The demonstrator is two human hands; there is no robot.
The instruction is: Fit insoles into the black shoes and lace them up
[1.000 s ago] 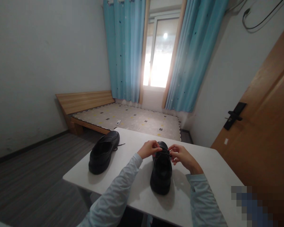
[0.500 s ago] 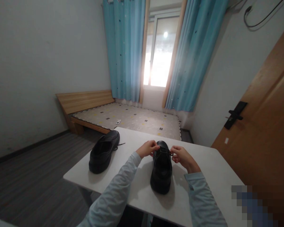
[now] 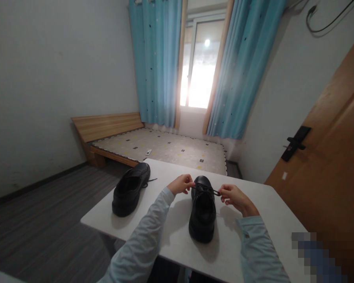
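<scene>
Pinching a black lace point(image 3: 208, 190) from both sides here, right across the top of a black shoe point(image 3: 202, 232) that sits upright on the white table point(image 3: 277, 220), heel toward the camera. Left hand point(image 3: 181, 184) has thumb and fingertips closed on the lace just beside the shoe's left edge. Right hand point(image 3: 236, 197) has a loop of it between thumb and fingers off the right side, other fingers loosely curled. The lace looks pretty straight between them.

As for stuff that holds stuff: the shoe's foot opening faces up, but it's too dark to make out the inside. Same deal with the second shoe point(image 3: 126, 200), near the table's left edge, its own lace end poking out to the right. Behind, the wooden bed frame point(image 3: 109, 125) holds a patterned mattress point(image 3: 177, 147) with a white remote point(image 3: 148, 152) on it.
</scene>
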